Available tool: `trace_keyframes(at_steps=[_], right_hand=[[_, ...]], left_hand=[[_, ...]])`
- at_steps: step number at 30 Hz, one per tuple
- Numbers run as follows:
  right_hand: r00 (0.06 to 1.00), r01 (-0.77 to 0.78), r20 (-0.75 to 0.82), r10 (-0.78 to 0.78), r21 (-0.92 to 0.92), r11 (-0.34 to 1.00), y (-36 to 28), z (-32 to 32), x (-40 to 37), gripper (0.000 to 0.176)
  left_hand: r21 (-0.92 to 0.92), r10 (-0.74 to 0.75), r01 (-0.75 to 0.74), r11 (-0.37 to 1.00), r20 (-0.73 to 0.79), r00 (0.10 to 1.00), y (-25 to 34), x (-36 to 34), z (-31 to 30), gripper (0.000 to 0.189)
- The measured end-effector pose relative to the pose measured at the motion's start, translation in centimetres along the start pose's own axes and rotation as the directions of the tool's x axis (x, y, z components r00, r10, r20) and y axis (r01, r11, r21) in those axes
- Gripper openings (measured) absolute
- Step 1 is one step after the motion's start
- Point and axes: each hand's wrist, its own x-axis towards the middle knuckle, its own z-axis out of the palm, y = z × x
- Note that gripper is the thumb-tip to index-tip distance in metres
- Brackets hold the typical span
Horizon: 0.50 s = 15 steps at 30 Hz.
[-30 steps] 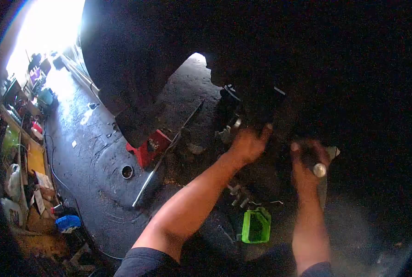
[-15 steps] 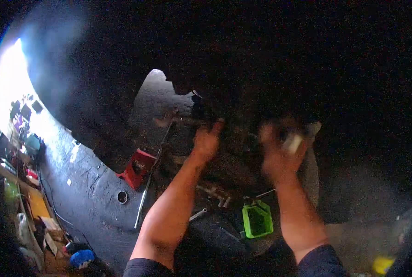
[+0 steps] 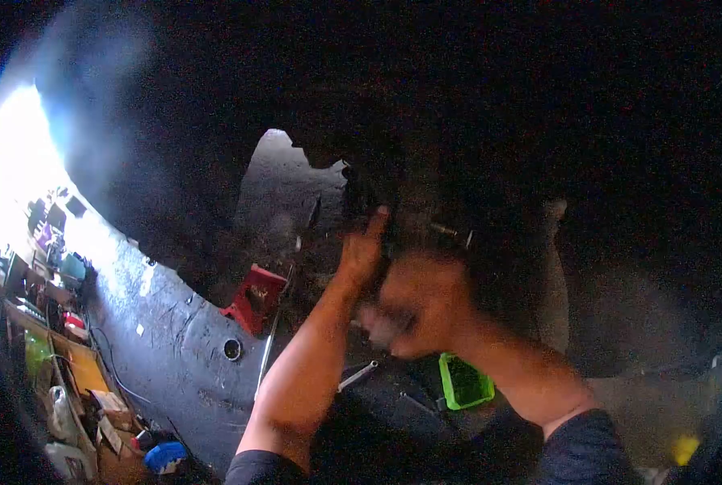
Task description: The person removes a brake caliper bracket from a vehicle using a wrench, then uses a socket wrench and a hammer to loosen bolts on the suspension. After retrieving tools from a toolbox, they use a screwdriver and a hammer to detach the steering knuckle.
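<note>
My left hand is raised in the dark middle of the view, one finger pointing up and the others curled against a dark part. Close by on its right and slightly lower is my right hand, smeared by motion, fingers closed around a small pale object whose kind I cannot tell. A bright green frame-shaped tray lies below my right forearm. Between the forearms a metal wrench-like bar rests on the floor. Left of my left forearm are a red metal stand and a long thin rod.
A dark floor with a small round ring stretches to the left. Along the far left lie cardboard pieces, a blue item and a cable. Something yellow shows at lower right. Dark bodywork fills the upper view.
My right hand has swung left and down, from the far right to beside my left hand, carrying the pale object. A bar-like shape near my left hand no longer shows. The view has shifted slightly.
</note>
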Motion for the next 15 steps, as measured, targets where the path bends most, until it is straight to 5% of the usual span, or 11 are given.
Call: trace_keyframes(at_steps=[2, 5, 6, 7, 9, 10, 11, 14, 15], right_hand=[[0.957, 0.210, 0.216, -0.196, -0.043, 0.977, -0.2, 0.9, -1.5, 0.031], [0.960, 0.055, 0.273, 0.064, -0.407, 0.912, 3.2, -1.0, -0.6, 0.036], [0.953, -0.299, 0.039, 0.300, -0.026, 0.954, 1.8, -2.6, 1.7, 0.036], [0.811, -0.505, -0.076, 0.581, 0.411, 0.759, -1.1, -5.1, 4.7, 0.036], [0.814, -0.452, -0.095, 0.573, 0.517, 0.727, -2.3, -5.1, 5.1, 0.035], [0.964, -0.250, -0.036, 0.262, 0.204, 0.946, -1.0, -2.7, 2.6, 0.034], [0.990, 0.060, 0.133, -0.048, -0.093, 0.994, -0.4, -1.1, 0.9, 0.032], [0.889, 0.308, 0.349, -0.295, 0.019, 0.951, -1.1, 0.0, -0.4, 0.028], [0.948, 0.205, 0.250, -0.199, 0.002, 0.979, 0.3, -0.9, -0.2, 0.025]], left_hand=[[0.133, 0.007, -0.009, 0.991, 0.016, 1.000, -0.2, 0.3, 0.1, 0.066], [0.129, 0.023, -0.016, 0.991, -0.051, 0.998, 0.1, -0.3, 0.4, 0.065], [0.128, 0.028, -0.020, 0.992, -0.058, 0.998, 0.3, -0.4, 0.5, 0.065], [0.126, 0.032, -0.024, 0.992, -0.066, 0.997, 0.4, -0.5, 0.6, 0.065], [0.180, 0.041, -0.036, 0.983, -0.024, 0.999, 0.4, -0.1, 0.6, 0.063], [0.170, -0.006, 0.003, 0.985, 0.015, 1.000, 0.9, 0.0, 0.4, 0.062], [0.158, -0.055, 0.046, 0.986, 0.053, 0.997, 1.5, -0.3, 0.0, 0.060], [0.190, 0.002, 0.004, 0.982, -0.029, 1.000, 1.0, -0.3, 0.7, 0.058], [0.213, 0.054, -0.033, 0.976, -0.091, 0.994, 0.3, -0.1, 1.2, 0.058]])
